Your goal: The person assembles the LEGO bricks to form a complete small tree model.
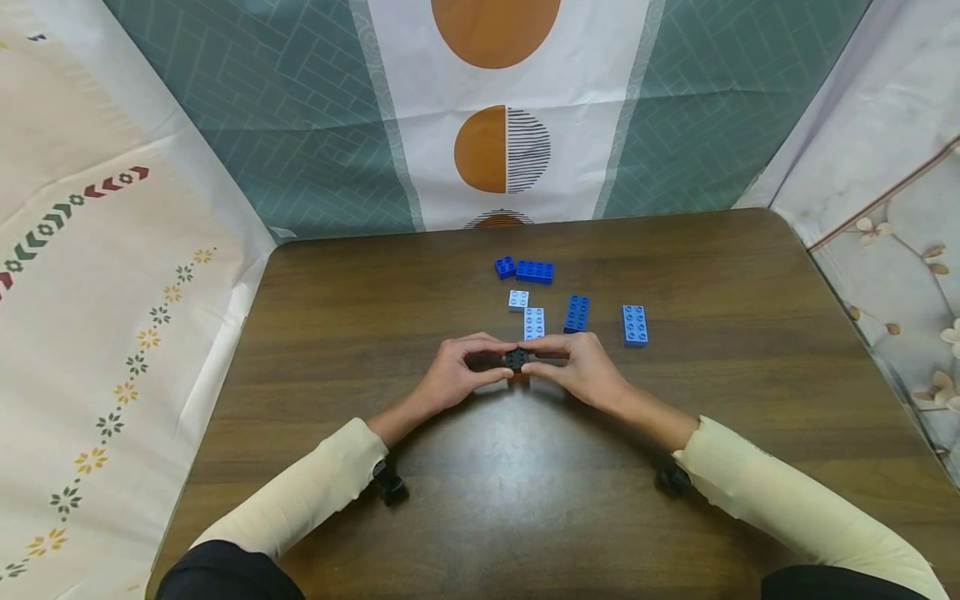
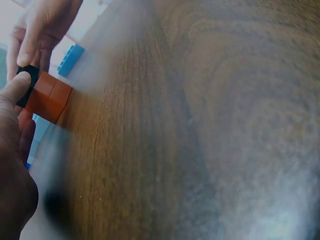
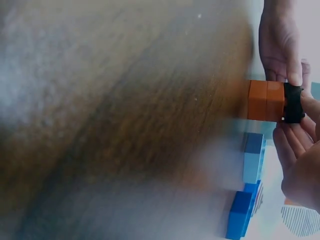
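A small black studded piece (image 1: 516,358) sits on top of a stack of two orange bricks (image 3: 265,101), which stands on the table. My left hand (image 1: 456,371) pinches the black piece from the left between thumb and fingers. From the other side my right hand (image 1: 583,367) pinches the same piece, its fingertips facing those of the left. In the head view the stack is mostly hidden beneath the black piece and the fingers. Just beyond the right fingertips lies a pale blue brick (image 1: 534,322), partly covered by them.
Behind the hands lie a small pale blue brick (image 1: 518,300), a small dark blue brick (image 1: 505,267) and a longer dark blue one (image 1: 535,272). A blue brick (image 1: 577,312) rests beyond the right hand, and a lighter blue one (image 1: 634,325) farther right. Cloths hang around the wooden table (image 1: 337,317).
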A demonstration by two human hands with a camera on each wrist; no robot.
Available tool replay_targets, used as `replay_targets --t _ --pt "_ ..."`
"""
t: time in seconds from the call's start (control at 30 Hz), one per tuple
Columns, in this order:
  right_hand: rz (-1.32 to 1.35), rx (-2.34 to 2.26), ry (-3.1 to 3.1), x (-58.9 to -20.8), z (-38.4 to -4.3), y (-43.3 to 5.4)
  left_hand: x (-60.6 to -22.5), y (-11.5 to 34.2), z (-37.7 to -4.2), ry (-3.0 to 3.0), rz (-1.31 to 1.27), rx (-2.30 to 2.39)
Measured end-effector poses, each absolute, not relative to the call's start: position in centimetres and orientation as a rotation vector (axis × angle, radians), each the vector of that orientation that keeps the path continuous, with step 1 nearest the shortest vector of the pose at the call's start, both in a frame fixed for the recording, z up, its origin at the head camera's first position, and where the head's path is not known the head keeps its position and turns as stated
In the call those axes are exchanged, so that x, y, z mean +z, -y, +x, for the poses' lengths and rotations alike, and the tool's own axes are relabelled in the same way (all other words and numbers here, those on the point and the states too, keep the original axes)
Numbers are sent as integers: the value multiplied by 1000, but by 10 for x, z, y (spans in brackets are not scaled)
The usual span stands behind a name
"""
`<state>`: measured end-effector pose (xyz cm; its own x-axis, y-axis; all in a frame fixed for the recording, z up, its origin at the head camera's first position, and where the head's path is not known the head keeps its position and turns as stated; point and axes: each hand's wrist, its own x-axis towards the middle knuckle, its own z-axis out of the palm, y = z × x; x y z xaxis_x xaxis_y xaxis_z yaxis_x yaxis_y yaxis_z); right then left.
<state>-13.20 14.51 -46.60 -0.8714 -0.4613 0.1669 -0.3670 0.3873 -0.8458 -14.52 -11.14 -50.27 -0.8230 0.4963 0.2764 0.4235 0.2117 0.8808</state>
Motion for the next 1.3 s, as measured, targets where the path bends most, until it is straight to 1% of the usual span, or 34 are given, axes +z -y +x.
replay_targets --t 0.47,0.77,1.03,1.3 --pt "-749 -1437 -2600 -467 -136 -145 -500 112 -147 -2435 887 1619" --pt "-724 -1491 -2500 -469 -137 -147 -499 110 -144 -2487 942 1582" --pt "-700 -1491 -2467 -470 -137 -149 -495 107 -142 -2440 873 1610" --pt "-716 -1498 -2455 -468 -138 -149 -497 106 -144 -2484 915 1631"
